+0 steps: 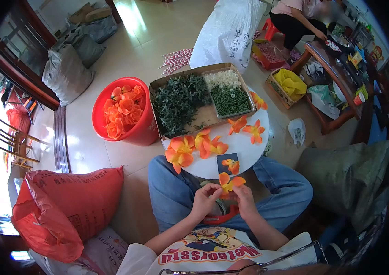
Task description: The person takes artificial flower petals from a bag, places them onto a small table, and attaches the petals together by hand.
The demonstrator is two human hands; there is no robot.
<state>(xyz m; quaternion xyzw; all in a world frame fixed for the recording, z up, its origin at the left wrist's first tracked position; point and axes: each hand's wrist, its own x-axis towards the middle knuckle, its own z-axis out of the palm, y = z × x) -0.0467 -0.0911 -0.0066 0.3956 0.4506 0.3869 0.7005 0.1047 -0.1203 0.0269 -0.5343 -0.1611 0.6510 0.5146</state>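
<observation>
Between my two hands is an orange-yellow artificial flower (229, 182), held over my lap. My left hand (207, 198) pinches its left side, and my right hand (244, 198) grips it from the right with bent fingers. Just beyond, a smaller orange flower piece (231, 166) lies on a dark square (222, 157) at the near edge of the round white table (246, 147). More orange petals (180, 152) are spread over the tabletop. A cardboard box (203, 123) on the table holds dark green leaf pieces (180, 103) and a clear tray (229, 114) of small green and whitish parts.
Left of the table stands a red bucket (146, 130) of orange flowers. A red sack (73, 201) sits at the lower left, a grey-green sack (348, 176) at the right. Behind are a white sack (224, 34) and a seated person (300, 20) beside a wooden table (327, 57).
</observation>
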